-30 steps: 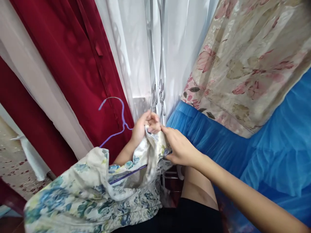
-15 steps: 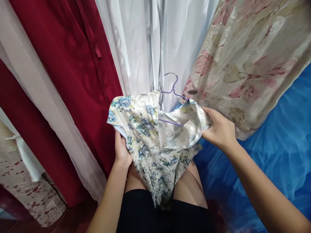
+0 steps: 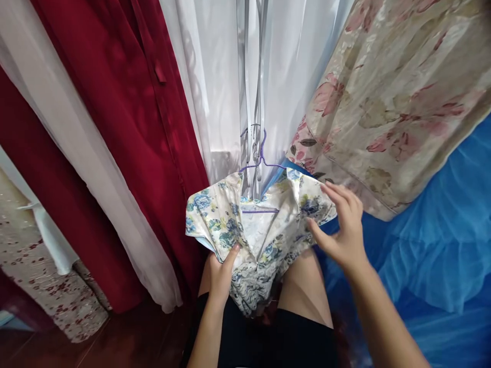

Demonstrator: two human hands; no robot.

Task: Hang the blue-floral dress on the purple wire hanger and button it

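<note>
Head view: a V-necked floral garment (image 3: 226,225) is held over the person's thighs, between the two hands. A purple hanger (image 3: 262,157) sits inside its shoulders, hook protruding above the neckline. The left hand (image 3: 221,273) is clamped on the bodice, thumb in front. The right hand (image 3: 343,230) has thumb and fingers spread apart at the opposite sleeve; contact cannot be confirmed. Crimson cloth (image 3: 126,102) hangs left, blue tulle (image 3: 425,255) right; dark red floor (image 3: 141,337) shows lower left.
</note>
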